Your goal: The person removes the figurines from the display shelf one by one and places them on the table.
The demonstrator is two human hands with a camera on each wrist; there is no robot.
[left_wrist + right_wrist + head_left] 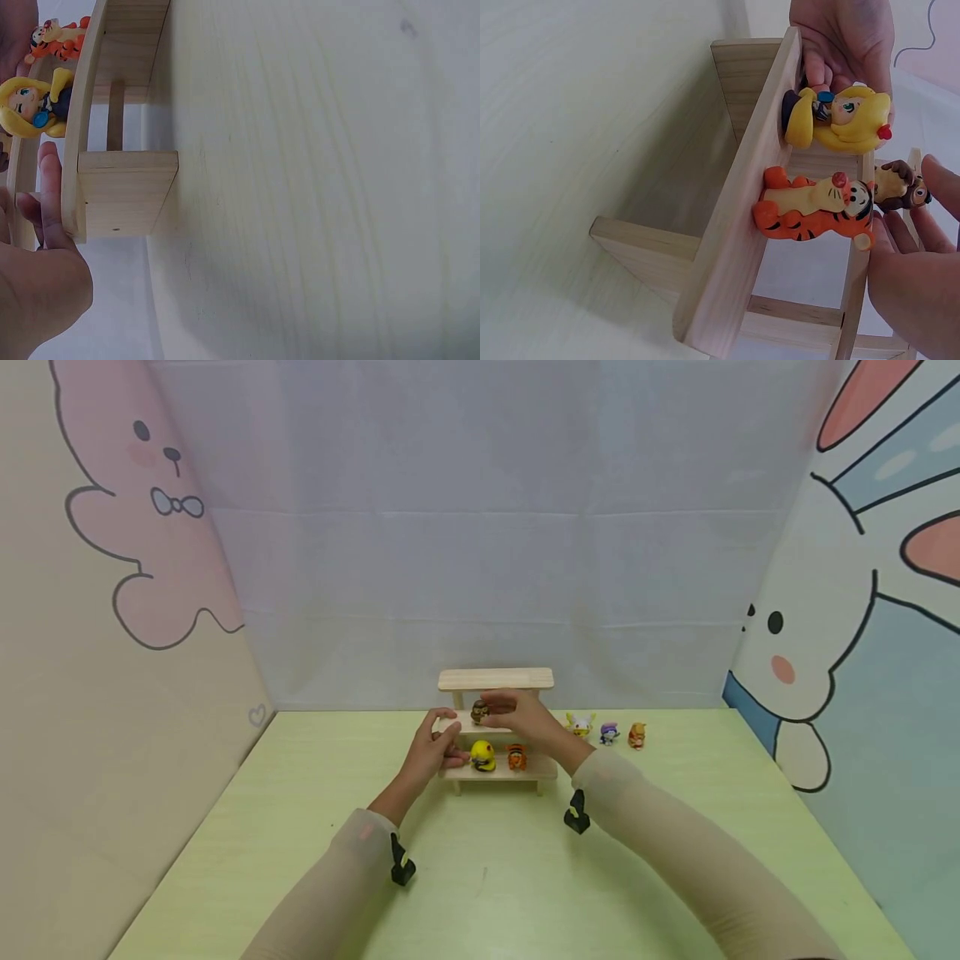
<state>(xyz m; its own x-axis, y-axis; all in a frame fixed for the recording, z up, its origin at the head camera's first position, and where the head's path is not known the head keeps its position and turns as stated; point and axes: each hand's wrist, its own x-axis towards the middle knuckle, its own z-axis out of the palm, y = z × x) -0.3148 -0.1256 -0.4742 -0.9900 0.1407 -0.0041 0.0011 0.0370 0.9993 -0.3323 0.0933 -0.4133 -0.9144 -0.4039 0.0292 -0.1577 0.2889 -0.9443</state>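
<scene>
A small three-tier wooden shelf (497, 680) stands against the back of the table. On its middle tier is a brown owl figurine (894, 187), which my right hand (525, 717) pinches between thumb and fingers. My left hand (431, 750) holds the shelf's left end, some fingers lying along the lower tier near a yellow-haired girl figurine (34, 105). Beside that girl, an orange tiger figurine (817, 210) sits on the same lower tier. In the left wrist view, part of my left hand is cut off by the frame edge.
Right of the shelf, a white figurine with yellow ears (580, 723), a purple-hatted figurine (609, 733) and an orange-brown figurine (637, 736) stand on the pale table (480, 877). A white curtain (480, 527) hangs behind. Walls with cartoon drawings flank both sides.
</scene>
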